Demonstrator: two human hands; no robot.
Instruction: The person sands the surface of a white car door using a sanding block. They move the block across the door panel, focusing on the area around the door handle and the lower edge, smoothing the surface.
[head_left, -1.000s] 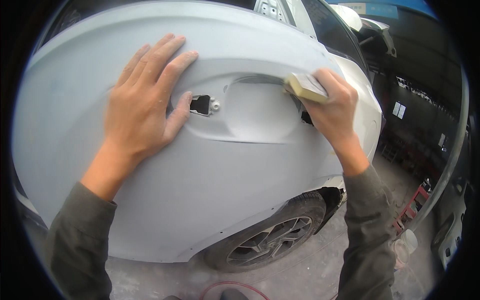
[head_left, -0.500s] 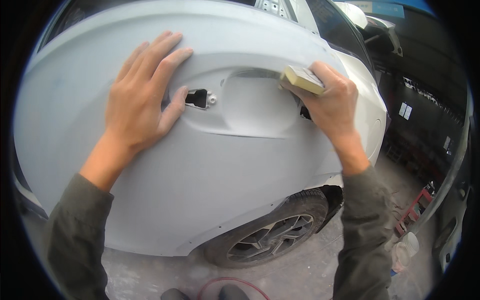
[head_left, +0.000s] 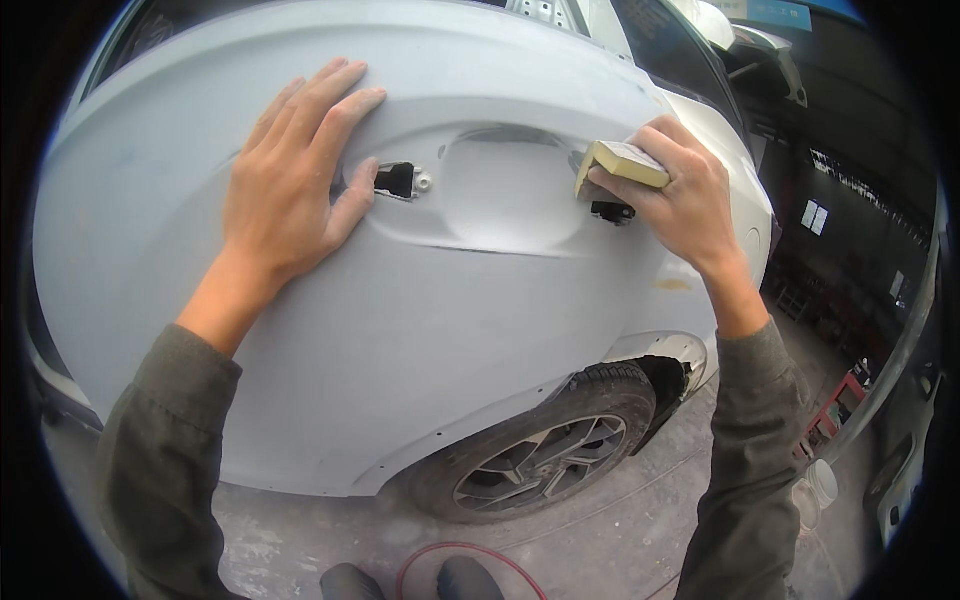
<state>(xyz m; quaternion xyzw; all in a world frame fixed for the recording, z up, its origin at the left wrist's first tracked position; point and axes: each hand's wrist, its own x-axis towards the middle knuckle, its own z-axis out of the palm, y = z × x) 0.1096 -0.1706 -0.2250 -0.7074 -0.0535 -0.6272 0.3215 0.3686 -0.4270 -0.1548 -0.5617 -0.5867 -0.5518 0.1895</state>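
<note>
A grey-primed car door panel (head_left: pixel 420 330) fills the middle of the view, with a rounded handle recess (head_left: pixel 510 195) pressed into it. My left hand (head_left: pixel 285 190) lies against the panel left of the recess, fingers spread, holding nothing. Its thumb tip rests at the edge of a dark cut-out (head_left: pixel 397 181). Between the thumb and fingers of my right hand (head_left: pixel 700 200) is a yellow foam sanding block (head_left: pixel 625 165), gripped at the recess's right end. Just below the block a second dark hole (head_left: pixel 612 212) shows. Pale dust covers my fingers.
A wheel (head_left: pixel 545 470) stands under the panel's lower right edge. Along the concrete floor by my feet curls a red hose (head_left: pixel 470 546). White body panels (head_left: pixel 735 190) continue on the right. Farther off are a red stand (head_left: pixel 835 415) and a pale bucket (head_left: pixel 822 482).
My right hand has moved right with the sanding block, which uncovers more of the hole beneath it. The view has shifted a little; my left hand keeps its place on the panel.
</note>
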